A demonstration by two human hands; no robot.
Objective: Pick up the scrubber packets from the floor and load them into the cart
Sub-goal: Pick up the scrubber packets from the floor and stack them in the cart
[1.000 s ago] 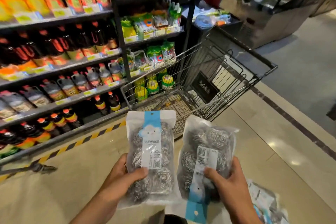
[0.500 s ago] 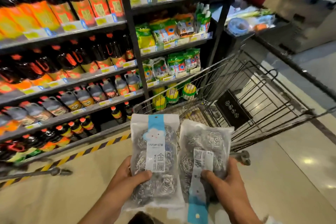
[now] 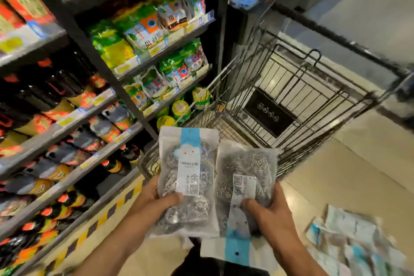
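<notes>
1. The left hand [image 3: 154,203] is gripping an upright scrubber packet [image 3: 189,177], thumb across its front, at lower center of the frame.
2. The right hand [image 3: 272,215] is gripping an upside-down packet [image 3: 244,186] just beside it.
3. The wire cart [image 3: 291,101] is standing right behind both packets.
4. More packets [image 3: 349,240] are lying on the floor [image 3: 369,163], lower right.
5. Stocked shelves [image 3: 94,105] are filling the left.

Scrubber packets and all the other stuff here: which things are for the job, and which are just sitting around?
For the job:
left hand holding a scrubber packet
right hand holding another packet
more packets on the floor
the cart

Just sitting around:
dark bottles on the shelves
green bags
yellow tubs
</notes>
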